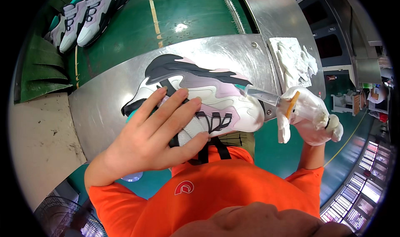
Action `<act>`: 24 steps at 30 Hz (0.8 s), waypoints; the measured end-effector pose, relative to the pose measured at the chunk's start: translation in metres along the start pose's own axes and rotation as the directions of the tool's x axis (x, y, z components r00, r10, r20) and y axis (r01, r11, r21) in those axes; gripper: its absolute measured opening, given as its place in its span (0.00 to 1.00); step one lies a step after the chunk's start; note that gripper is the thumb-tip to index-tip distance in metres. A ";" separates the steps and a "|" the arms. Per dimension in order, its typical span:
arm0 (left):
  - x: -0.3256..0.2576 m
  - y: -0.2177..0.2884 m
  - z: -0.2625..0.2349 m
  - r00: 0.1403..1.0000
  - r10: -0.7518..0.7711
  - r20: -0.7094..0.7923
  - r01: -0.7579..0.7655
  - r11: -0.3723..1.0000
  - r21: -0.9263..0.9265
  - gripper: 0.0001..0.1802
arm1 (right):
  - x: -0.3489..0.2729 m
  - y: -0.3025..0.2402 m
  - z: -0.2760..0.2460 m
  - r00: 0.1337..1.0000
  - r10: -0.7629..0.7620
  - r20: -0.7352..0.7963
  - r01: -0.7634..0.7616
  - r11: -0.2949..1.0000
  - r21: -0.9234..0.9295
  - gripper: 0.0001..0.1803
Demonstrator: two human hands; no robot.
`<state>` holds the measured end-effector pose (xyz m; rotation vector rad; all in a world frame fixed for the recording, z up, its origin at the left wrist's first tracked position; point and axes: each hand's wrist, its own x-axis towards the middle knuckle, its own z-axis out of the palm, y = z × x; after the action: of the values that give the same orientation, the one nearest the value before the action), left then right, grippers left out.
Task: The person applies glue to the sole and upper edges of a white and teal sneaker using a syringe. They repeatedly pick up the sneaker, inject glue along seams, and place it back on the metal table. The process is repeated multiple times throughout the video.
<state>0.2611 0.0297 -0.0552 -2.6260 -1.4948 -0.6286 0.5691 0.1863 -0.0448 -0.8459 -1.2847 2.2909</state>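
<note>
A white, lilac and black sneaker (pixel 225 91) lies on its side on a metal ledge (pixel 91 99), its toe to the right and black sole edge away from me. My bare left hand (pixel 158 129) holds it across the laces and tongue, fingers spread over the upper and thumb by the laces. In a white glove, my right hand (pixel 310 114) is closed around a clear syringe (pixel 263 95) with an orange-brown flange. The syringe tip is at the seam between upper and sole near the toe; whether it touches cannot be made out.
Beyond the ledge runs a green conveyor belt (pixel 191 16), with more sneakers (pixel 89 18) at its far left beside green curtain flaps (pixel 43 70). A crumpled white cloth (pixel 293 62) lies on the ledge's right end. A fan (pixel 62 214) stands at the lower left.
</note>
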 end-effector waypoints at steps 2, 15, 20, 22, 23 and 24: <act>0.003 0.003 -0.003 1.000 -0.019 0.020 0.019 1.000 0.002 0.12 | -0.006 0.002 -0.005 1.000 -0.005 -0.015 0.005 1.000 0.007 0.69; 0.011 0.013 -0.006 0.991 -0.062 0.122 0.050 0.994 0.099 0.12 | -0.023 0.039 -0.044 0.980 -0.153 0.125 0.112 0.951 0.288 0.69; 0.013 0.037 -0.005 0.984 -0.141 0.112 0.122 0.980 0.160 0.12 | -0.019 0.060 -0.060 0.915 -0.321 0.245 0.174 0.861 0.477 0.67; 0.012 0.049 0.000 0.977 -0.190 0.093 0.170 0.966 0.193 0.12 | -0.019 0.066 -0.065 0.917 -0.321 0.238 0.162 0.843 0.514 0.66; 0.010 0.054 0.003 0.973 -0.214 0.083 0.193 0.959 0.209 0.12 | -0.018 0.070 -0.069 0.911 -0.326 0.251 0.160 0.842 0.515 0.66; 0.007 0.059 0.005 0.970 -0.227 0.080 0.204 0.952 0.228 0.12 | -0.017 0.074 -0.073 0.906 -0.330 0.266 0.156 0.842 0.516 0.65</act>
<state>0.3156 0.0053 -0.0483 -2.3851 -1.7856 -0.3179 0.6282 0.1850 -0.1319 -0.0946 -0.8046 2.4446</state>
